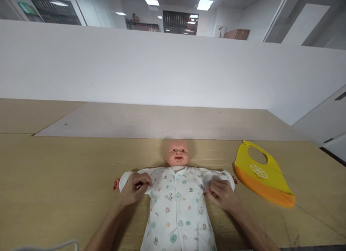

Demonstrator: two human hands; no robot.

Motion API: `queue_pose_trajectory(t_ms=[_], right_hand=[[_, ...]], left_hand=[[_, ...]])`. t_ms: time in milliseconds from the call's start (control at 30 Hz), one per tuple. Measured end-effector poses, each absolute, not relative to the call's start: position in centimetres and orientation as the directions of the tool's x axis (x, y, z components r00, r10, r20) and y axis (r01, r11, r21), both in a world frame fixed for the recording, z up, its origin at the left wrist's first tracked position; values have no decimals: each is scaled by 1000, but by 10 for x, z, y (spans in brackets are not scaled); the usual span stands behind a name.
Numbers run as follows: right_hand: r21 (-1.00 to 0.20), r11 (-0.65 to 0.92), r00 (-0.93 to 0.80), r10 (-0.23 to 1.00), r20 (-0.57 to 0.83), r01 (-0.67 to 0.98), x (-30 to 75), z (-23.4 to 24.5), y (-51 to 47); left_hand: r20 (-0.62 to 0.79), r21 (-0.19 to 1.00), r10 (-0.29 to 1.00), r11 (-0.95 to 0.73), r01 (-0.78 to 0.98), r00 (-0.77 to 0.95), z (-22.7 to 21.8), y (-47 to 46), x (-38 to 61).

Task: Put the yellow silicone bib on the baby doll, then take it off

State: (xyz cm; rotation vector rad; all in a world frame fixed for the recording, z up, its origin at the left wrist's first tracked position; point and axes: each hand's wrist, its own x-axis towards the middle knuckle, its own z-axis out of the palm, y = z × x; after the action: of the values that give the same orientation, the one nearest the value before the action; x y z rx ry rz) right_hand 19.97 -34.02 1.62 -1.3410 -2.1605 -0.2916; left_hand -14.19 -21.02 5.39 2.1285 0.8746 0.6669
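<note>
Grasping a white baby sleeper: left hand and right hand, one at each sleeve. Left fingers curled over the fabric, clenched on the sleeve near the armpit seam. Right fingers bent down onto the opposite sleeve, pinching its cloth close to the body of the garment.

Item, baby doll: lying on its back, centred on the table, head toward the far side, dressed in the sleeper. Sleeper printed with small coloured motifs, snaps down the front, arms spread sideways. One small doll hand shows past the cuff on the image-left side, the other on the image-right side.

Item, yellow silicone bib: lying flat to the image-right of the doll, just beyond the right hand, orange pocket edge toward the person, round white fruit-slice print.

Item, white cord: at the near edge, lower left.

Item, wood-look table: bearing all of the above, backed by a white wall.
</note>
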Motion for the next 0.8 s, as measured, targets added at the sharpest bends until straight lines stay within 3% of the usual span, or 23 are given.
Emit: queue_pose_trajectory(t_ms=[100, 200, 267, 467, 800], right_hand=[[-150, 518, -391, 779, 490, 842, 196, 5, -341], [-194, 532, -424, 807, 411, 824, 195, -1, -341], [-227, 519, -430, 834, 346, 824, 195, 0, -341], [-382, 440, -411, 898, 159, 813, 198, 5, -340], [-497, 366, -302, 931, 206, 787, 195, 6, -337]], left_hand=[[-223, 925, 532, -148, 349, 817, 66, -214, -147], [-408, 905, 317, 16, 425, 856, 71, -217, -147], [-405, 899, 337, -24, 438, 850, 69, -219, -144], [-300, 797, 597, -272, 539, 744, 54, -215, -140], [-325, 842, 502, -232, 487, 801, 43, -202, -138]])
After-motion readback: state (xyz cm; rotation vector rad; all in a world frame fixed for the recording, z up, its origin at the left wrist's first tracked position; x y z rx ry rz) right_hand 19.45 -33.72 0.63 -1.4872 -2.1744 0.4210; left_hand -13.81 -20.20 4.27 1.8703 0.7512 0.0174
